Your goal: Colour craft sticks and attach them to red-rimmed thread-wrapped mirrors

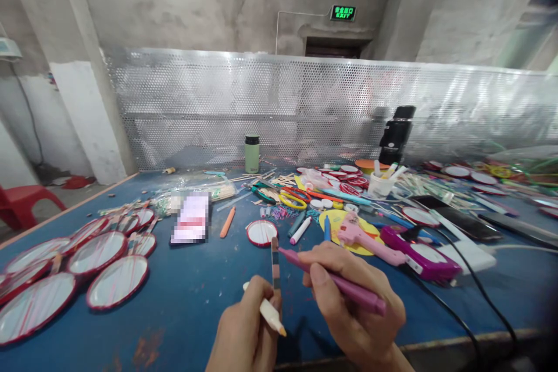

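My left hand is closed around a flat stick with brown and grey bands, which stands up from the fingers. A white marker with an orange tip is tucked in the same hand, its tip angled down to the right. My right hand grips a purple marker, its tip touching or very near the stick's upper part. Just behind the stick's top is a red-rimmed round disc; whether they are joined I cannot tell. An uncapped-looking orange pen piece and a white-and-pink marker lie beyond.
Several red-rimmed discs on sticks spread over the left of the blue table. A phone, a pink glue gun, a purple device and black cables lie around. A green bottle and black flask stand behind.
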Demonstrator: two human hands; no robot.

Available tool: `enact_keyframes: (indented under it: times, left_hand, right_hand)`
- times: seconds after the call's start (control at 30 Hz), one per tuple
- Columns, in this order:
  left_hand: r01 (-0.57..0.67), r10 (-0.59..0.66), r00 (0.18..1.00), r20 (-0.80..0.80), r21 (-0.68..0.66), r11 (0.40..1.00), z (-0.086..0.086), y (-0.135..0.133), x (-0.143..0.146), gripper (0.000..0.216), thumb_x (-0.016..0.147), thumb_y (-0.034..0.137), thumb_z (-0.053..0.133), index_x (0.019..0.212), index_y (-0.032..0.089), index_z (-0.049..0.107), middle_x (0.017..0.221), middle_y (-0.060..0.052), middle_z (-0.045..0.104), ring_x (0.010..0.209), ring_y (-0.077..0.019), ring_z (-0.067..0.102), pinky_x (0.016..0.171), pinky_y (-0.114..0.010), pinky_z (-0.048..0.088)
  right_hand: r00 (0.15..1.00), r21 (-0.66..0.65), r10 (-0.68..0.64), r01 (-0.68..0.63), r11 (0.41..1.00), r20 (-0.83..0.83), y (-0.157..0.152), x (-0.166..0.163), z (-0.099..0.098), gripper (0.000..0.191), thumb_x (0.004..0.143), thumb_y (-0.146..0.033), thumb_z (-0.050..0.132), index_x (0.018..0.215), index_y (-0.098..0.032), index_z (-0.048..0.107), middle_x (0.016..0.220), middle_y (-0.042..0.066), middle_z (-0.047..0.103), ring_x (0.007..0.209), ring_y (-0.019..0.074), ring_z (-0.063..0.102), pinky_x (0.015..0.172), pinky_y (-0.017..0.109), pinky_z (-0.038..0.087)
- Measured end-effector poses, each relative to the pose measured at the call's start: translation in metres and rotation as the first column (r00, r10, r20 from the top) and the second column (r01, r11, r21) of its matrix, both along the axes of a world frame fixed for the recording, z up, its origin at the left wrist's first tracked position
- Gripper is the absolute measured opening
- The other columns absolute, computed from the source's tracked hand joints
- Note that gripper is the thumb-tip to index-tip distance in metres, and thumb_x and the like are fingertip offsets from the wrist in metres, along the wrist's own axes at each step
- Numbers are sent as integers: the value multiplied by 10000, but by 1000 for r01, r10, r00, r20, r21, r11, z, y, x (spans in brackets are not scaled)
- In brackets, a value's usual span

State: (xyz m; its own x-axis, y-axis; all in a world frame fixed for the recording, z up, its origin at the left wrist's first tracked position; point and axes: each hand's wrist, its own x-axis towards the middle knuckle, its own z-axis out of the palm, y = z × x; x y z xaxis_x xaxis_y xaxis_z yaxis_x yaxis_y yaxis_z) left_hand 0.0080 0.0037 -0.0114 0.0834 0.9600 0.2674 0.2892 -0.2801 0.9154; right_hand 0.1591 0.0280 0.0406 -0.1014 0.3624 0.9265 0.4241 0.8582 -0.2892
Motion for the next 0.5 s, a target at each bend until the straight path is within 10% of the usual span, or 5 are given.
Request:
enact_keyframes:
  times: [0.5]
  left_hand:
    - [6,-6,1000,-14,-5,1000,4,-1,0,261,975,381,346,755,244,381,574,95,311,535,-121,271,528,-257,232]
  right_hand:
    - [999,9,-3,3,1000,34,0,-2,3,197,859,-65,542,926,-211,655,695,-40,669,603,77,637,580,189,495]
